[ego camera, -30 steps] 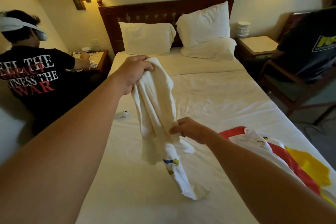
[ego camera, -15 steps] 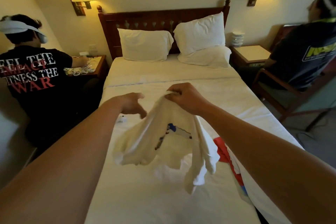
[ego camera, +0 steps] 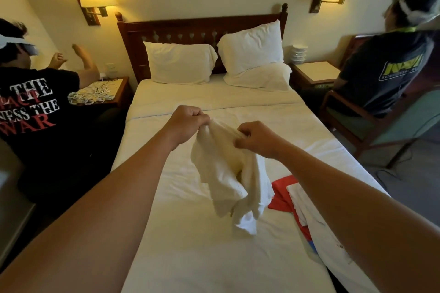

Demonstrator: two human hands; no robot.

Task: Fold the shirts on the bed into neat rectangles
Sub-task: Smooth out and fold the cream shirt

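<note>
A cream-white shirt (ego camera: 228,173) hangs bunched in the air over the middle of the bed (ego camera: 185,257). My left hand (ego camera: 188,123) grips its top edge on the left. My right hand (ego camera: 257,138) pinches the same edge a little to the right, the cloth stretched between them. The shirt's lower end droops to the sheet. More shirts lie in a pile (ego camera: 307,216) at the bed's right edge, red and white cloth showing, partly hidden by my right forearm.
Two white pillows (ego camera: 178,64) lean on the wooden headboard (ego camera: 202,28). A person in a black shirt (ego camera: 33,112) sits at the left nightstand. Another person (ego camera: 385,74) sits in a chair beside the right nightstand (ego camera: 316,71).
My left hand, which had let go, has taken hold of the shirt's top edge again. Both hands now hold it close together, and the shirt hangs narrower and straighter.
</note>
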